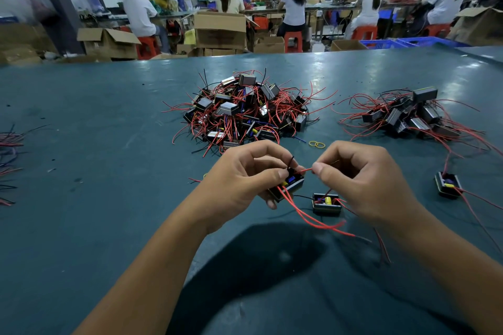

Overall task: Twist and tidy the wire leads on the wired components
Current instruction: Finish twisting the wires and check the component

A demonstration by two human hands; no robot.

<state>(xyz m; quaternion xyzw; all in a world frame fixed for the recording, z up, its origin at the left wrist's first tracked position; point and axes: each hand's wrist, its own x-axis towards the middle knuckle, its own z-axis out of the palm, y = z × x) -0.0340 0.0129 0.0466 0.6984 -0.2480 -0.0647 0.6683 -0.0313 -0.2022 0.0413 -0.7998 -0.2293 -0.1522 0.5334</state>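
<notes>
The held component (289,185) is a small black rectangular box, open on top, with blue and yellow parts visible inside. It sits above the bench (81,144), near the middle of the near edge. The left hand (245,179) grips it, fingers curled beneath the box and thumb pressed on its upper face. A short black lead (290,162) rises from the box beside the thumb. Two long red leads (310,215) hang from the box and trail down to the right, thin and flexible, with a smooth insulated surface.

The right hand (362,179) is curled, with thumb and forefinger pinching a short red lead (307,170) that runs taut from the box to the fingertips.

A second component (326,203), same black box shape with a yellow cylindrical part inside, lies on the bench just below the right hand. A third component (447,185) lies toward the right edge, its red leads running off to the right.

A large heap of components (245,109) with tangled red and black leads occupies the bench centre. A smaller heap (408,115) lies toward the far right. Two yellow rubber bands (317,144) lie just beside the large heap. Loose wires (9,149) lie at the left edge. The bench surface is dark teal, smooth and slightly glossy.
</notes>
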